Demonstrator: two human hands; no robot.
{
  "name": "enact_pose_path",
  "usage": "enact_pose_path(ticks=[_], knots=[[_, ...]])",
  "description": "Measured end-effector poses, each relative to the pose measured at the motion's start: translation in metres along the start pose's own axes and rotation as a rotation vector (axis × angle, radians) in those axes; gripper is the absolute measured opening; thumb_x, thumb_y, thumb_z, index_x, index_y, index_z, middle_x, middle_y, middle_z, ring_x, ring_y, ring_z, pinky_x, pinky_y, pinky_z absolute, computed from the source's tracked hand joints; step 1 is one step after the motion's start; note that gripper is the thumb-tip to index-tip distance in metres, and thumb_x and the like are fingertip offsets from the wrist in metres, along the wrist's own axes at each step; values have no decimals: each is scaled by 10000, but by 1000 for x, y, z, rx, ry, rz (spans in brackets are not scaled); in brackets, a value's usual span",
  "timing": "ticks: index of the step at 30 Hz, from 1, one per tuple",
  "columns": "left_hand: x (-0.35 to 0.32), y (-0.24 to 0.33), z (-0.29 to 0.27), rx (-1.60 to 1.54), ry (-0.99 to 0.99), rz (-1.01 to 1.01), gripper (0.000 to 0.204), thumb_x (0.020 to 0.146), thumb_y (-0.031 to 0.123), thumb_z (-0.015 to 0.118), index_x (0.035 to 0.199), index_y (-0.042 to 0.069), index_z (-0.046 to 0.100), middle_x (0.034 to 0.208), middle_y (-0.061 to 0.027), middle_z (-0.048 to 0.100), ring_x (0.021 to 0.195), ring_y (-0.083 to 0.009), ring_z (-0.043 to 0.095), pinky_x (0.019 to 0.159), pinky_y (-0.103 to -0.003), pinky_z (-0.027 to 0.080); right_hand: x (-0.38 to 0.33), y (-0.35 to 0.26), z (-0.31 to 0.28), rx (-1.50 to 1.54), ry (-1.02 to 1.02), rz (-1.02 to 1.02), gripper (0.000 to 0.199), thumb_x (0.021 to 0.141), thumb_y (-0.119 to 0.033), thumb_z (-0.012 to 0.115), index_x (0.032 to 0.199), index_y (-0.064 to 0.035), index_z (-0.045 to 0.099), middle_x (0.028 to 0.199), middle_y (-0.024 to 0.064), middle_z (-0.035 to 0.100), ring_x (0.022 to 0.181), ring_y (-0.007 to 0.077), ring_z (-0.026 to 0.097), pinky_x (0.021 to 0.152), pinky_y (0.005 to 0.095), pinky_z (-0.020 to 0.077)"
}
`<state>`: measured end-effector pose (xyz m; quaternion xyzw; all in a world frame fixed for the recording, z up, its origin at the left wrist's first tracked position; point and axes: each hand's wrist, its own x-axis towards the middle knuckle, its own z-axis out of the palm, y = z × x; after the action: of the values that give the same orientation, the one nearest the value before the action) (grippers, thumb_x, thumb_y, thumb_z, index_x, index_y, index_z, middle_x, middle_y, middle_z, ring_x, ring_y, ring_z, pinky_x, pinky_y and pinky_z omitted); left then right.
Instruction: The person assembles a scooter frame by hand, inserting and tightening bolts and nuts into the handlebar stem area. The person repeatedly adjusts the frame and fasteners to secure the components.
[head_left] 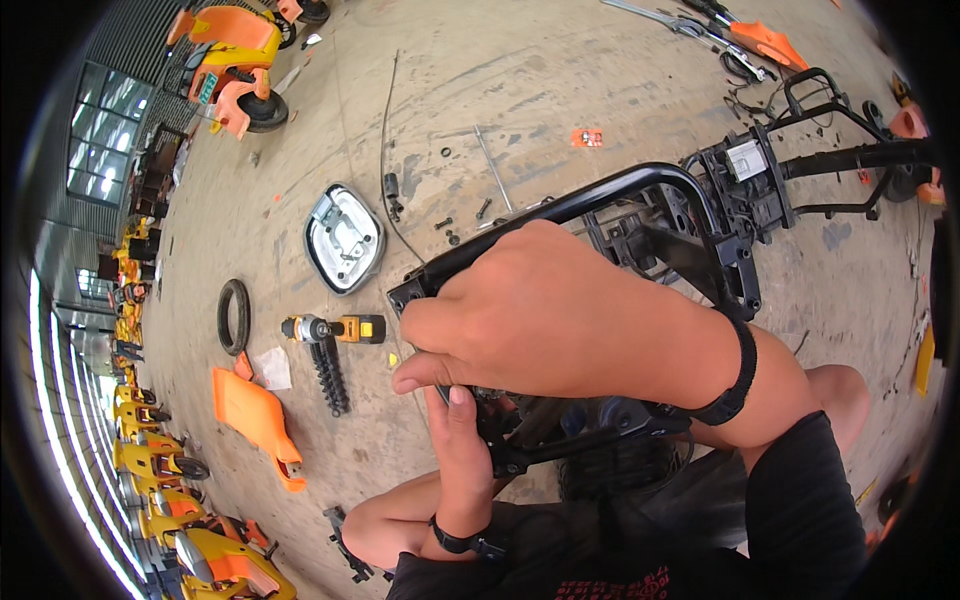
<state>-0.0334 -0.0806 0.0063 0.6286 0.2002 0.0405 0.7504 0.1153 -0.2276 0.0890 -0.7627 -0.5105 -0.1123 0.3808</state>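
A black tubular scooter frame [620, 187] stretches before me from the middle toward the far right. My right hand [500, 310] reaches across from the right over the frame's near-left end. Its fingers are curled in tightly at the corner bracket [405, 294], and whatever they pinch is hidden. Below it, my left hand [462, 440] comes up from the lower edge, thumb raised against the side of the frame end and the other fingers out of sight behind it. The two thumbs are close together.
Left on the concrete lie a cordless impact wrench [312, 328], a black coil-shaped part [329, 378], an orange panel [252, 412], a tyre [233, 318] and a silver-lined shell [345, 240]. Bolts [484, 208], a thin rod [492, 168] and a cable [385, 120] lie beyond. Yellow scooters [225, 60] stand around.
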Motion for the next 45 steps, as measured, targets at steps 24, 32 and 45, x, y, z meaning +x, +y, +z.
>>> enact_pose_path(ticks=[24, 32, 45], knots=[[-3, -1, 1, -89, 13, -55, 513, 1006, 476, 538, 1320, 79, 454, 1134, -97, 574, 960, -231, 541, 645, -482, 619, 7, 2, 14, 374, 153, 343, 248, 974, -215, 603, 925, 27, 628, 612, 187, 618, 573, 383, 628, 540, 410, 492], [-4, 7, 6, -50, 42, -45, 511, 1022, 440, 522, 1346, 52, 450, 1115, -101, 632, 919, -230, 611, 689, -382, 598, 11, 6, 21, 531, 223, 468, 248, 987, -189, 606, 932, 52, 635, 565, 170, 601, 491, 282, 634, 481, 365, 466], [-5, 11, 12, 11, 32, 5, 507, 1044, 434, 455, 1353, 33, 494, 1155, -105, 673, 1052, -231, 650, 749, -339, 515, 15, 9, 37, 567, 343, 477, 301, 977, -217, 588, 819, 39, 587, 605, 255, 584, 597, 456, 611, 538, 489, 483]])
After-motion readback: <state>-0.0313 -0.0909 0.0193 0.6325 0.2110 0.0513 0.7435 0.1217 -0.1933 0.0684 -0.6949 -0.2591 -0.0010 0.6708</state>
